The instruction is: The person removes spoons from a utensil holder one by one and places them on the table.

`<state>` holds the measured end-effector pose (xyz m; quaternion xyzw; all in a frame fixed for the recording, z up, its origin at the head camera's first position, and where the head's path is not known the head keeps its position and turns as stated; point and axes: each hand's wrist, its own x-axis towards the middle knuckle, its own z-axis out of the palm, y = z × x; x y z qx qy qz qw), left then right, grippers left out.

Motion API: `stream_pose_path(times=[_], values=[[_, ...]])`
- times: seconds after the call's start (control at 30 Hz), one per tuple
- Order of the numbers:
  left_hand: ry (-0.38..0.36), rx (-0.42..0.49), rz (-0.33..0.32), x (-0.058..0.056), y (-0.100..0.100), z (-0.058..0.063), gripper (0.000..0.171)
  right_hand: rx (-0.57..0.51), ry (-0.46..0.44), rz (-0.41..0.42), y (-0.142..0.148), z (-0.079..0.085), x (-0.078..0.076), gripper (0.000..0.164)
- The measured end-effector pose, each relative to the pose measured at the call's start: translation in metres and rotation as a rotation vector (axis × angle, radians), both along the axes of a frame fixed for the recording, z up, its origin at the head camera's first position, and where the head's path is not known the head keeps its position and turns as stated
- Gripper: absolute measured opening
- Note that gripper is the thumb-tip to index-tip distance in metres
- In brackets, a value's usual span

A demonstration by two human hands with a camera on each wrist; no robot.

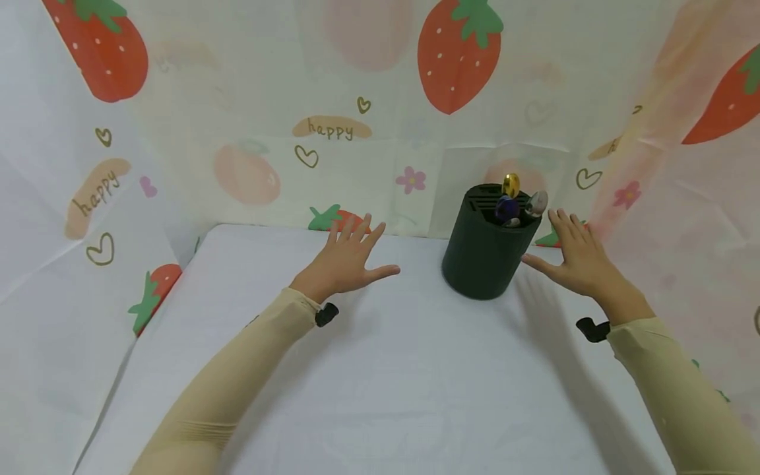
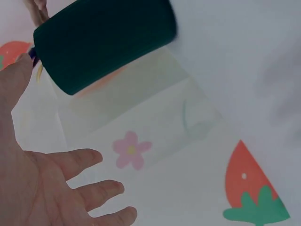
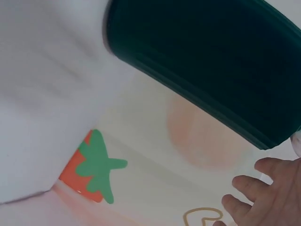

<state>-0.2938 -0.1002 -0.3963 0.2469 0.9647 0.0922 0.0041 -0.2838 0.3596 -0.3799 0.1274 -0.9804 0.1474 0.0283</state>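
Handling the dark green holder point(image 1: 482, 260), expect stiff, probably slippery walls and a top made heavier by the shiny items point(image 1: 507, 209) in it; the lower sides look best to grasp. It stands well right of your left hand point(image 1: 344, 262) and just left of your right hand point(image 1: 582, 262), both with spread fingers, gripping nothing.

Head view from above, facing forward-down; wrist views closer, sharing green holder point(image 2: 106, 44).

Reading "happy" on a tan oval point(image 1: 332, 128) of the strawberry-print backdrop point(image 1: 267, 105), beyond the left hand point(image 1: 347, 260); "happy" again on a slanted oval point(image 1: 97, 198), farther left; beyond the right hand point(image 1: 578, 260), catching just "h".
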Motion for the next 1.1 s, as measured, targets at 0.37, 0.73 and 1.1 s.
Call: stream_pose_path(times=[0.37,0.73,1.1], values=[[0.055,-0.100,-0.044,-0.020,0.049,0.025,0.103,0.010,-0.022,0.033,-0.004,0.015,-0.018,0.112],[0.040,-0.128,-0.062,-0.030,0.092,0.037,0.104,-0.025,-0.088,0.032,-0.007,0.019,-0.032,0.103],[0.057,-0.129,-0.055,-0.044,0.135,0.042,0.107,-0.085,-0.141,0.070,-0.011,0.020,-0.040,0.115]])
